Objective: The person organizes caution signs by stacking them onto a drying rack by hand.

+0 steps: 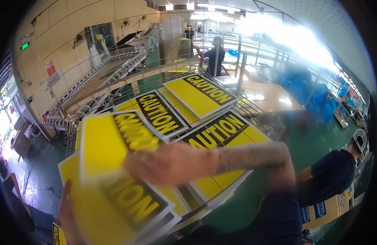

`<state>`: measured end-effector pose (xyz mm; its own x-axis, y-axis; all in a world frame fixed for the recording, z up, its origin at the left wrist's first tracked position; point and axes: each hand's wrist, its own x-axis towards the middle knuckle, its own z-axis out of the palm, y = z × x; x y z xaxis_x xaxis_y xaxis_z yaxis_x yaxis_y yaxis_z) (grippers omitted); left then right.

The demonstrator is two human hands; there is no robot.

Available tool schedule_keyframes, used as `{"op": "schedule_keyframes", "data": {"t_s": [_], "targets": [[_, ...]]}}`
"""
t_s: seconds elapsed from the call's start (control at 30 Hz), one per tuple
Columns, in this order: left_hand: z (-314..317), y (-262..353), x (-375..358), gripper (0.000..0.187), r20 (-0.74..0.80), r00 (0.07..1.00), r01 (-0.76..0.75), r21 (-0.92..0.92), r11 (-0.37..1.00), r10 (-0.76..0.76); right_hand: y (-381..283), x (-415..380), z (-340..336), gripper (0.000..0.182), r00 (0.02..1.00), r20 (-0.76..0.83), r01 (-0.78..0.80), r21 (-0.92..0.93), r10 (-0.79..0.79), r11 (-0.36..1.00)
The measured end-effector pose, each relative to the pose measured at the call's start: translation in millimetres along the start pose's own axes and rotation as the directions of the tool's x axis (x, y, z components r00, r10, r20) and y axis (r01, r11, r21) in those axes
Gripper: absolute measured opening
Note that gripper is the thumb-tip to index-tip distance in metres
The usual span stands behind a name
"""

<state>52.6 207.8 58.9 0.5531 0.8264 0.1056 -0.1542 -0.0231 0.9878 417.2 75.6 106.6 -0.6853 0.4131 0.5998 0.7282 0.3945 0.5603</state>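
Observation:
My left hand [66,214] is at the lower left, its fingers along the side edge of a blurred yellow-and-black caution sign [90,208]; more sheets show beneath that one. Across the middle reaches my right hand [172,163], palm down and smeared by motion. It is closed at the near edge of an upper caution sign [102,143], whose lettering is also blurred. My right fingertips are hard to make out. Farther back, more caution signs [200,96] lie on a wire rack [241,108], several of them overlapping.
A co-worker in a dark shirt [333,171] is close on the right, beside a cardboard box [331,212]. Another person [216,57] stands beyond the rack. A conveyor [110,77] runs along the left wall. Blue plastic bags [319,102] are at the right, past a table [270,96].

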Motion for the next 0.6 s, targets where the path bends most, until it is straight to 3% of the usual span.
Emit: {"op": "schedule_keyframes", "data": {"t_s": [0.03,0.13,0.2,0.3,0.37,0.4,0.43,0.5,0.6], "targets": [[4.1,1.4,0.4,0.072,0.005,1.0,0.011,0.009,1.0,-0.011,-21.3,-1.0,-5.9,0.035,0.999,-0.021,0.039,-0.054,-0.04,0.998],[18.8,4.4,6.2,0.071,0.023,0.999,0.03,0.046,0.998,-0.031,-58.6,-11.6,-31.1,0.034,0.997,-0.001,0.078,0.301,-0.082,0.95],[26.6,6.6,9.0,0.07,0.02,0.999,0.039,0.075,0.996,-0.041,-65.0,-20.4,-31.3,0.036,0.992,0.013,0.096,0.571,-0.126,0.816],[33.5,14.8,11.1,0.069,-0.015,0.999,0.038,0.134,0.99,-0.036,-16.7,-54.0,-15.2,0.04,0.999,-0.01,-0.036,0.489,0.047,0.872],[34.8,19.8,6.5,0.068,-0.065,0.998,0.032,0.177,0.984,-0.021,57.8,-95.7,-26.1,0.046,0.955,0.256,-0.229,0.322,0.148,0.918],[35.8,21.6,2.0,0.068,-0.089,0.996,0.031,0.199,0.979,-0.013,86.0,-114.7,-37.5,0.051,0.712,0.508,-0.677,0.316,0.484,0.664],[35.4,23.8,-2.7,0.068,-0.114,0.993,0.029,0.211,0.977,-0.005,115.9,-159.1,-23.6,0.058,0.787,0.387,-0.573,0.17,0.481,0.802],[30.2,15.6,-6.4,0.065,-0.141,0.99,0.015,0.125,0.992,0.003,150.5,-199.3,-27.8,0.06,0.656,0.571,-0.594,-0.012,0.493,0.805],[24.9,-0.4,-0.2,0.064,-0.15,0.989,-0.021,-0.1,0.995,0.006,172.6,-228.3,-16.6,0.059,0.551,0.687,-0.652,-0.001,0.474,0.759]]}}
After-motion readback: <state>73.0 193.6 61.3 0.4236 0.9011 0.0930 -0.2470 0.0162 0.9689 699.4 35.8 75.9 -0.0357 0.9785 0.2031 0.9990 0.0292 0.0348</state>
